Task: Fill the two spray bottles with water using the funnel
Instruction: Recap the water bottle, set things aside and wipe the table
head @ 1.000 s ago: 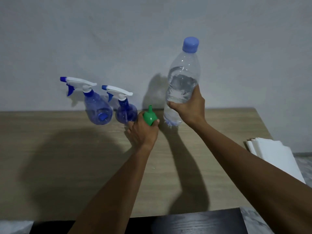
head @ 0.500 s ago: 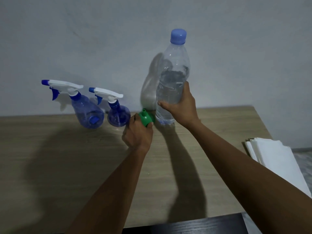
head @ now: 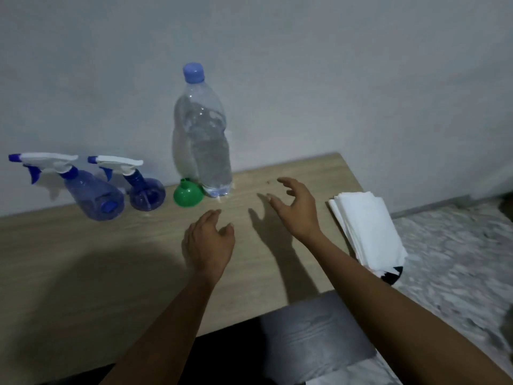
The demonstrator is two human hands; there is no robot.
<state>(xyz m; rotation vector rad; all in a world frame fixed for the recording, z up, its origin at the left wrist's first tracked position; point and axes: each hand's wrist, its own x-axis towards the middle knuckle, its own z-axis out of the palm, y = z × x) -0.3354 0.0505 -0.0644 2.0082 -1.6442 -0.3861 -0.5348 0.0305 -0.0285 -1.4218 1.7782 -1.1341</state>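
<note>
Standing upright: clear water btl (head: 204, 151) w/ blue cap (head: 193, 72)

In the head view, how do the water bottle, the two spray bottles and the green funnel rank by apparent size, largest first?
1. water bottle
2. left spray bottle and right spray bottle: alike in kind; the left looks bigger, perhaps only nearer, so unranked
3. green funnel

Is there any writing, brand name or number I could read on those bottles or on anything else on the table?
There is no readable text in this picture.
water bottle: clear plastic, no label showing.
spray bottle nearer the funnel: blue and white, no print visible.
farther spray bottle: the same, no print visible.
funnel: plain green.
paper stack: blank white.
</note>
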